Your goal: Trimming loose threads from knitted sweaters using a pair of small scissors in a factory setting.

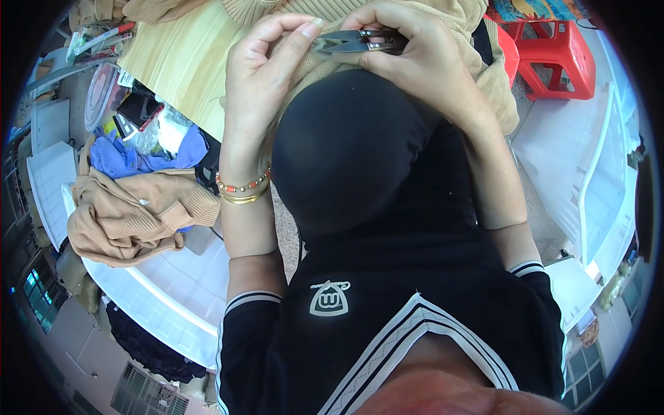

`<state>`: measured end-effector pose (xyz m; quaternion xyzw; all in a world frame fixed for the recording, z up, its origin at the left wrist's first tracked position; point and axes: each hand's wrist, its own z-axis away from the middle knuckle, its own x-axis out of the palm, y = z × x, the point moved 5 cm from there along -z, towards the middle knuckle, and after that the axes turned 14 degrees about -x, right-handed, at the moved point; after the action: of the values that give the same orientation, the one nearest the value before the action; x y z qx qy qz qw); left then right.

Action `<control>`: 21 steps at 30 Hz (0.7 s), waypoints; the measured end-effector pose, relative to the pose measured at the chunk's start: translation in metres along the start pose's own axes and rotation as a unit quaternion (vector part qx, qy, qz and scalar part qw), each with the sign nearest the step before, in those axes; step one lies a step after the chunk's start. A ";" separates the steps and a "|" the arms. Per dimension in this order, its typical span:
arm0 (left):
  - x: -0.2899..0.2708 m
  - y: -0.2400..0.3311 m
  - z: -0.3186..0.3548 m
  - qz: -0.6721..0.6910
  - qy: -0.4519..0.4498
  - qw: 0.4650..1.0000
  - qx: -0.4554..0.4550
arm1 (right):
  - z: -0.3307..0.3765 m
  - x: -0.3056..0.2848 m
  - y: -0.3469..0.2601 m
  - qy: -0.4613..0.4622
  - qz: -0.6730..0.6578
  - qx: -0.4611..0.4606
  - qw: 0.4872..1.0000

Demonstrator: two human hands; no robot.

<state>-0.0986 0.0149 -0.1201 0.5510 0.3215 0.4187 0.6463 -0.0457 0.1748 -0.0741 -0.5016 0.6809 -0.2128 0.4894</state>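
My right hand point(415, 52) is closed around a pair of small metal thread snips point(354, 47), whose pointed blades face left and stand slightly apart. Just left of the blade tips, my left hand point(266, 59) is closed in a pinch, thumb against forefinger. Whatever lies between those fingertips is too small to make out. Beneath both hands spreads a beige knitted garment point(498, 97) with a ribbed part at the top edge. It drapes over the table's near side and by my dark-clad knee point(353, 145).
A light wooden tabletop point(183, 59) lies to the left, with a phone point(140, 109) near its edge. Another tan knit garment point(138, 207) and a blue cloth point(138, 158) rest on a white plastic bin point(166, 297). Red stools point(560, 62) and a white bin point(560, 159) stand right.
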 end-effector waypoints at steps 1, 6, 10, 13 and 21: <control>-0.002 -0.002 -0.002 0.002 0.002 1.000 -0.001 | 0.000 0.002 0.003 -0.016 -0.015 0.026 0.999; 0.001 0.006 0.002 -0.048 0.022 0.991 0.122 | -0.003 0.007 0.022 -0.008 -0.034 -0.148 0.988; 0.001 0.011 0.007 -0.102 0.076 0.975 0.181 | 0.001 0.004 0.021 0.016 -0.082 -0.340 0.937; -0.005 0.019 0.014 -0.276 0.156 0.904 0.286 | -0.008 -0.001 -0.001 -0.032 -0.132 0.044 0.990; -0.004 0.024 0.012 -0.254 0.173 0.883 0.354 | -0.016 -0.015 0.018 0.048 -0.115 -0.366 0.922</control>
<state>-0.0945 0.0071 -0.0950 0.5615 0.6842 0.1875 0.4259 -0.0681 0.1924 -0.0742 -0.7098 0.6716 -0.0273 0.2106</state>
